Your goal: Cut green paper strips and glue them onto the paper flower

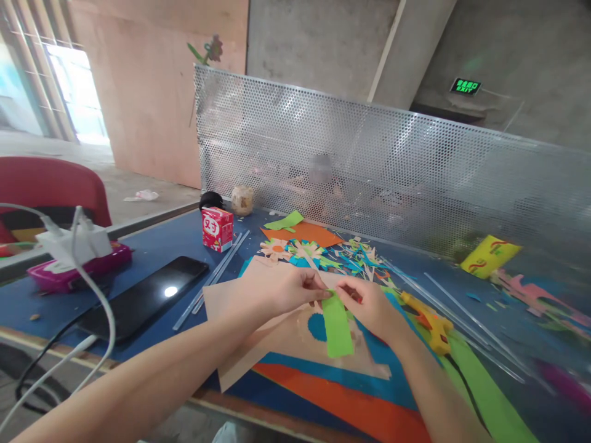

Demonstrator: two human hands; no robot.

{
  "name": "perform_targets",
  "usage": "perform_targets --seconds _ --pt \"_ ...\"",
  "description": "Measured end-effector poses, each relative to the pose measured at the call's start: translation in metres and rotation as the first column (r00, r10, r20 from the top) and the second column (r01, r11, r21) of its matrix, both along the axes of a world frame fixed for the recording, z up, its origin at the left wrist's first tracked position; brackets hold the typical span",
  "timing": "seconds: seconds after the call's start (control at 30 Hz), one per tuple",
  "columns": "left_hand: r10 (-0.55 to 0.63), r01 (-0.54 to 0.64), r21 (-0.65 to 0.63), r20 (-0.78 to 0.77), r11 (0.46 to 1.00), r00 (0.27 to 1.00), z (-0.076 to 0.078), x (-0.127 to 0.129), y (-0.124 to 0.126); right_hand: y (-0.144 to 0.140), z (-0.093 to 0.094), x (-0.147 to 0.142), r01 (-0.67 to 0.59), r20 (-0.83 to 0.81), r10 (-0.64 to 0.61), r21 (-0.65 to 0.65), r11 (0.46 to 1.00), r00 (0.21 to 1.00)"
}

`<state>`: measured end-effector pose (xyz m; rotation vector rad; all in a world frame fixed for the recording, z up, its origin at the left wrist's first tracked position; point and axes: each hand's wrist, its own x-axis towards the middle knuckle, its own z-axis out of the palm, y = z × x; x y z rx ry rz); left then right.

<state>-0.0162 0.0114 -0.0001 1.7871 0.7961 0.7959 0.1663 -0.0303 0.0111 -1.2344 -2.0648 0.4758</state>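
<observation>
My left hand [295, 289] pinches the top of a light green paper strip [338, 329], thumb against fingers. On the other side of the strip's top end, my right hand [369, 303] is closed on it as well, its fingertips close to the left ones. The strip hangs down over a peach paper sheet [258, 289] with a round cut-out that shows blue beneath. Blue paper [305, 369] and orange paper [351, 400] lie under that sheet. Beyond my hands are layered paper flowers [307, 251] and a pile of paper scraps [362, 258].
A yellow glue gun [431, 323] lies right of my right arm, near clear glue sticks [480, 332]. At left are a phone [148, 295], a power strip [83, 264] with cables and a red box [217, 229]. A perforated metal screen [369, 160] bounds the table's back.
</observation>
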Motion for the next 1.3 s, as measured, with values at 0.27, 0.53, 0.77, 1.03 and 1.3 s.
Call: perform_targets --seconds 0.27,0.53,0.77,1.03,1.3 --pt "-0.029 0.025 -0.046 -0.105 0.999 0.994 0.011 -0.002 -0.006 -0.001 -0.001 0.003 -0.089 0.199 0.068 0.097 0.991 0.978" --pt "-0.07 0.068 -0.152 -0.006 0.986 0.998 0.01 -0.001 -0.005 -0.005 -0.002 0.001 -0.027 0.158 -0.002 0.183 0.983 0.987" --pt "-0.107 0.121 -0.335 0.061 0.934 0.992 0.004 0.006 -0.005 -0.003 -0.003 0.003 0.137 0.065 -0.157 0.241 0.961 0.985" --pt "-0.075 0.102 -0.374 0.086 0.922 0.993 0.009 0.007 -0.009 -0.001 -0.006 0.002 0.065 -0.089 -0.065 -0.012 0.998 0.994" --pt "-0.094 0.121 -0.358 0.094 0.926 0.991 0.009 0.01 -0.012 -0.002 0.001 0.001 0.106 -0.145 -0.096 0.064 0.992 0.985"
